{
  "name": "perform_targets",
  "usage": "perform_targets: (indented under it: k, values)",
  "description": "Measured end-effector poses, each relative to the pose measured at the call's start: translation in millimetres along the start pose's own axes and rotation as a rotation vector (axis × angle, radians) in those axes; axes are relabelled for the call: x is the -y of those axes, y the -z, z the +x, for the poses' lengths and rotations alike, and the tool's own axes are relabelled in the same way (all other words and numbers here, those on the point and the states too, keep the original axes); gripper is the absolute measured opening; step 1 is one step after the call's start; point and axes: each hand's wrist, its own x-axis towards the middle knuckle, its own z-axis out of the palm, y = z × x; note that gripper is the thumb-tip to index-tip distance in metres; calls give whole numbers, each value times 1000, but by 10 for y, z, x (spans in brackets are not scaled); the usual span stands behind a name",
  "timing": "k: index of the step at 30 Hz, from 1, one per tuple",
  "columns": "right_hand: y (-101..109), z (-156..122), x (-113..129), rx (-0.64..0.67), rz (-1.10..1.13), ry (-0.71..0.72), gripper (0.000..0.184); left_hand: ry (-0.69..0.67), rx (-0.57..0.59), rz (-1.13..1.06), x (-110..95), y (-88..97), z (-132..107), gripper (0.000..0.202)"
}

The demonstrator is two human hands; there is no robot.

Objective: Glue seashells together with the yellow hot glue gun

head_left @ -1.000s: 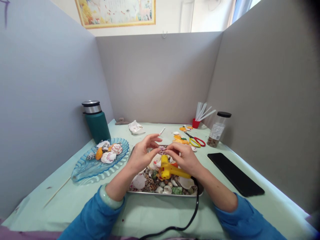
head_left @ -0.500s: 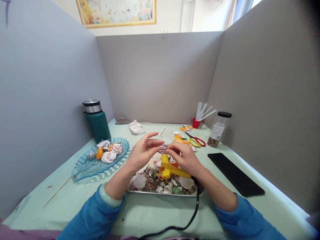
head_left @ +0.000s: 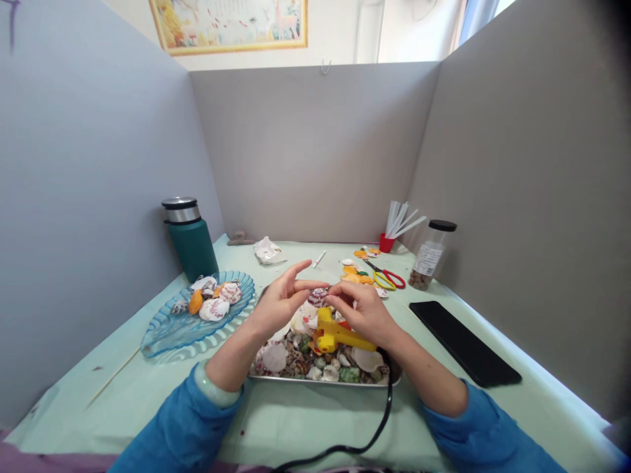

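My left hand [head_left: 280, 305] and my right hand [head_left: 363, 311] meet above a metal tray [head_left: 325, 380] full of several mixed seashells. Both pinch one small purple-patterned shell [head_left: 318, 295] between their fingertips; the left index finger sticks up. A yellow glue gun [head_left: 334, 334] lies on the shells under my right hand, and its black cord [head_left: 372, 430] runs off toward me.
A blue glass dish [head_left: 183, 328] with several shells and a green flask [head_left: 190, 240] stand at left. Scissors [head_left: 387, 276], a red cup of white sticks [head_left: 389, 240], a lidded jar [head_left: 428, 255] and a black phone [head_left: 463, 341] lie at right. Grey partitions enclose the table.
My left hand has shifted slightly, its index finger lifting while the thumb stays on the shell. The right hand has barely moved.
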Motion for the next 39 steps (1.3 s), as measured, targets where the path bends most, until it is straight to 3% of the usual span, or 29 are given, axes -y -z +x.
perform_targets:
  k: [9, 14, 19, 32, 39]
  values:
    - [-18, 2, -22, 28, 95, -108, 22, -37, 19, 13, -15, 1, -24, 64]
    - [-21, 0, -24, -15, 53, -50, 20, -83, -79, -64, -51, -19, -26, 65]
    - [-4, 1, 21, -54, -11, 47, 17, -20, -195, -133, -72, -23, 4, 67]
    - [2, -12, 32, -63, 0, 102, 17, 74, -278, -58, -78, 11, 25, 66]
    - [0, -10, 35, -60, 11, 104, 16, 23, -324, -28, -63, -7, 22, 48]
